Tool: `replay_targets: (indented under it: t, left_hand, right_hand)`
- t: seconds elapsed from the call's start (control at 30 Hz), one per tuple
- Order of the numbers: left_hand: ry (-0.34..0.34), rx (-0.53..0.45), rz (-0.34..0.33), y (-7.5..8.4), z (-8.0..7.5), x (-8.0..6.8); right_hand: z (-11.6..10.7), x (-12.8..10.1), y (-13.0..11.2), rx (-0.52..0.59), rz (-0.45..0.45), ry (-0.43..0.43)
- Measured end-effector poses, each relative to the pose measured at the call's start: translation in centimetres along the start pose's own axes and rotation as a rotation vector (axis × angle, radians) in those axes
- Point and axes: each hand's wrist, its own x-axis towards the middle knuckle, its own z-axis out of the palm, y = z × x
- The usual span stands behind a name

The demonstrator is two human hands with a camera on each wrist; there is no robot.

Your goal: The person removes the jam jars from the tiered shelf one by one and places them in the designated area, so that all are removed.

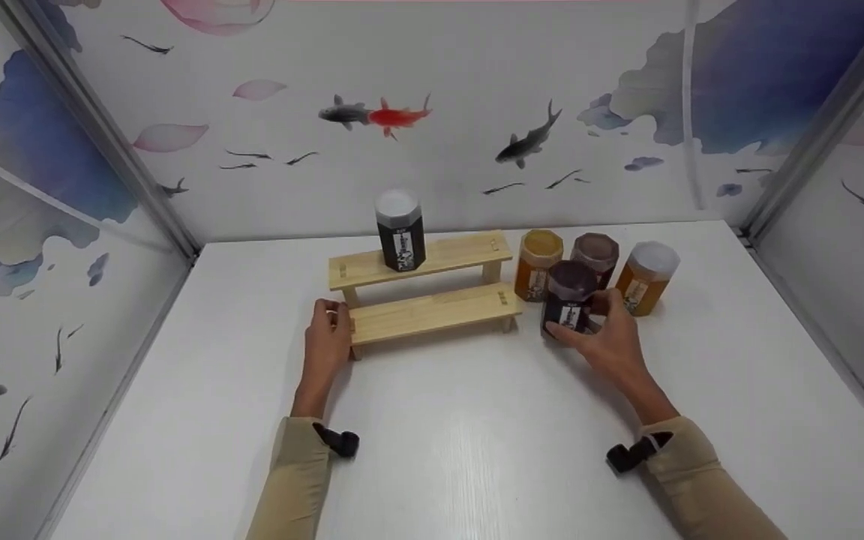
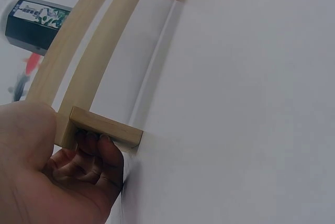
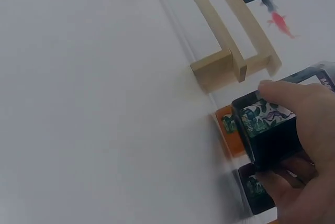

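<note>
Nearest the viewer, two forearms in tan sleeves (image 1: 293, 480), each carrying a black wrist mount, extend over the white table (image 1: 477, 450); the left hand (image 1: 327, 337) lies at the left end of the wooden two-step shelf (image 1: 432, 315), its fingers (image 2: 97, 153) curled round the leg under the lower step, thumb on the outer side; the right hand (image 1: 612, 341) grips the dark purple jar (image 1: 568, 298), thumb on the front face and fingers wrapped behind, as the right wrist view confirms (image 3: 267, 135); this jar stands upright on the table just right of the lower step's right end, whether its base is lifted cannot be told. Just behind it, closely grouped, stand three further jars: an amber jar (image 1: 538, 262) beside the shelf's right leg, a brown jar (image 1: 595, 255) in the middle, and an orange jar with a pale lid (image 1: 648, 276) to the right. On the upper step, left of centre, stands a black jar with a white lid (image 1: 400, 229), well apart from both hands. Farthest back, the enclosure walls (image 1: 477, 112) bear painted fish and petals.
</note>
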Motion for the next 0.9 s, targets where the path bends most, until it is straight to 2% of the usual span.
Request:
replay_targets:
  t: [0.17, 0.53, 0.9]
  left_hand:
    - [-0.003, 0.002, 0.007, 0.0, 0.0, 0.0]
    - [-0.008, -0.003, 0.014, 0.0, -0.1, -0.2]
    - [-0.010, -0.007, -0.002, 0.0, -0.1, -0.2]
  right_hand:
    - [-0.1, 0.0, 0.4, -0.008, 0.032, -0.052]
    - [-1.0, 0.3, 0.6, 0.029, 0.042, -0.175]
    - [0.3, 0.7, -0.2, -0.068, 0.035, -0.060]
